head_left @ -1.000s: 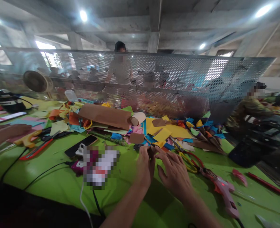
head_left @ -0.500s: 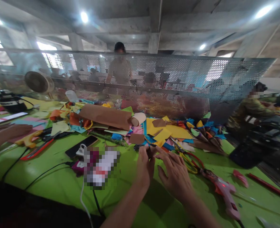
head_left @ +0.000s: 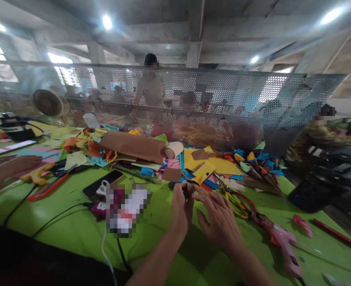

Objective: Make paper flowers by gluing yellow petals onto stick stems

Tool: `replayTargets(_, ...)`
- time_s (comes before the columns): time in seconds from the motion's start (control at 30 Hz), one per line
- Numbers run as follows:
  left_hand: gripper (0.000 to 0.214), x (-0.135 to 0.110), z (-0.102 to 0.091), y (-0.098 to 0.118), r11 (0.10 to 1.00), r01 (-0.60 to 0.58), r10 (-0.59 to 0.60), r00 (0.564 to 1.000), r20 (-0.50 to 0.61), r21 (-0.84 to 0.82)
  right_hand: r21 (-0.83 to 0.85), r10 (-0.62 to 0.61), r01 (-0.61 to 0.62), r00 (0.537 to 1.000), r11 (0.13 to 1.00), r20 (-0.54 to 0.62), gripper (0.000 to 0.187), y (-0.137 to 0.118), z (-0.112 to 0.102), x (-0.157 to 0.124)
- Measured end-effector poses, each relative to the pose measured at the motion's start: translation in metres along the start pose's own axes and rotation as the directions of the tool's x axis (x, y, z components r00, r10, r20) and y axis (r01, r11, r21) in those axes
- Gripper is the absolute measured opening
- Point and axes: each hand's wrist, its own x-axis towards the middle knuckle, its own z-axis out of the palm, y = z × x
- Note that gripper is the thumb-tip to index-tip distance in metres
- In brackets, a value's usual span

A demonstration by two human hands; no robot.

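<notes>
My left hand (head_left: 181, 208) and my right hand (head_left: 220, 216) meet over the green table (head_left: 68, 230), fingertips together on a small brown piece (head_left: 189, 188) that I cannot name. The left fingers are curled closed on it. The right hand pinches it with thumb and forefinger, its other fingers spread. Just beyond lie coloured paper scraps (head_left: 205, 167) and brown paper pieces (head_left: 171, 174).
A pink glue gun (head_left: 282, 242) lies at right, scissors (head_left: 237, 200) beside my right hand. A phone (head_left: 102, 183), cables and a blurred packet (head_left: 124, 208) lie left. A brown paper roll (head_left: 136, 146) sits behind. Another person's hand (head_left: 20, 163) rests far left. A perforated metal screen (head_left: 253, 103) backs the table.
Both hands have shifted very slightly away from me, still pinching the same small piece. Nothing else has moved.
</notes>
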Motion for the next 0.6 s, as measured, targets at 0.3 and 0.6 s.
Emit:
replayTargets(0.3,0.032,0.004,-0.002,-0.023,0.986,0.001,0.008,0.999,0.053,-0.164,-0.012,0.001,-0.001,1.000,1.000,0.016,0.032,0.001,0.001,-0.002)
replayTargets(0.6,0.026,0.003,-0.002,-0.025,0.979,0.016,0.002,0.996,0.085,-0.204,-0.001,0.000,0.000,1.000,1.000,0.014,0.035,0.002,0.001,-0.001)
